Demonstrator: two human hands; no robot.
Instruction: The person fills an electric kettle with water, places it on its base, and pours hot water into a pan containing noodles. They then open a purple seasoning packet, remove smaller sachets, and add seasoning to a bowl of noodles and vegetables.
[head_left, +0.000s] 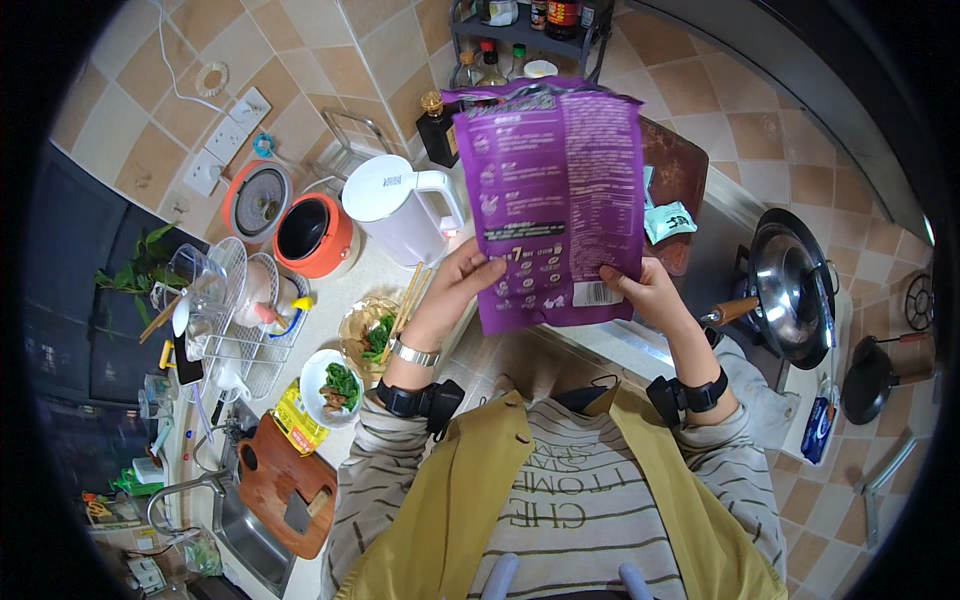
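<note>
A large purple plastic food pouch (525, 202) is held upright before me, its printed side with a barcode facing me. My left hand (469, 277) grips its lower left edge, thumb on the front. On the lower right edge my right hand (637, 292) pinches it the same way. The fingers behind the pouch are hidden. The pouch's top edge looks uneven; whether it has been torn cannot be told. Beyond it, small mint-green sachets (670, 222) lie on a dark brown board (686, 165), partly covered by the pouch.
Left are a white electric kettle (394, 214), an orange rice cooker (319, 244) with raised lid, a glass bowl (352, 322) with chopsticks, a plate of greens (311, 367) and a cleaver (298, 510) on a wooden board (262, 480) over the sink. A wok (772, 315) stands right.
</note>
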